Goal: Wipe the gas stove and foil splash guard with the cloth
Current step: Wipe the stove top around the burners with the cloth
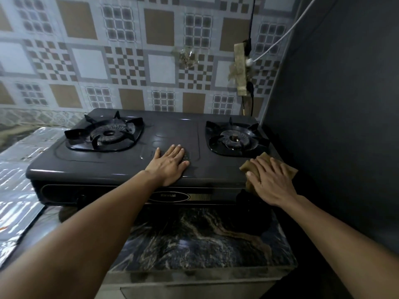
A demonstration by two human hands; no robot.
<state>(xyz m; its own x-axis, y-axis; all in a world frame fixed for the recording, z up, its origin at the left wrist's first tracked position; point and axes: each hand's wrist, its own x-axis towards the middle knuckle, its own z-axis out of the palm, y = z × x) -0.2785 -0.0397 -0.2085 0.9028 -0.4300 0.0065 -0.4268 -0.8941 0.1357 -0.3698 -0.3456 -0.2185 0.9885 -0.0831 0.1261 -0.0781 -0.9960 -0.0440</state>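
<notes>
We press our right hand (272,180) flat on the cloth (250,167), fingers straight and spread, nothing curled round it; the palm simply bears down. The cloth is a tan, folded pad with a soft, matte nap, and it sits at the front right corner of the gas stove (164,134), draping a little over the rounded front edge. Its corners show beyond our fingertips and beside our thumb.

Our left hand (170,164) lies open too, palm down on the bare middle of the stove top, fingers straight and close together, well apart from the cloth. It holds nothing.

The stove is a low, two-burner unit in dark grey enamel, smooth and glossy enough to catch pale highlights. Its corners are rounded and its top is pressed into shallow panels. The left burner (108,133) and the right burner (234,138) each sit in a black dished tray under a pronged pan support, with ribbed round caps. An oval badge (169,195) marks the front panel.

The stove rests on a counter (205,238) of dark, veined stone. To the left lies the foil splash guard (19,190), crinkled, silvery and folded into panels. Behind stands a tiled wall (129,50) of brown and grey squares and checks. A white cable (287,32) and a black cable (251,18) hang at the right, beside a plain dark wall (345,104).
</notes>
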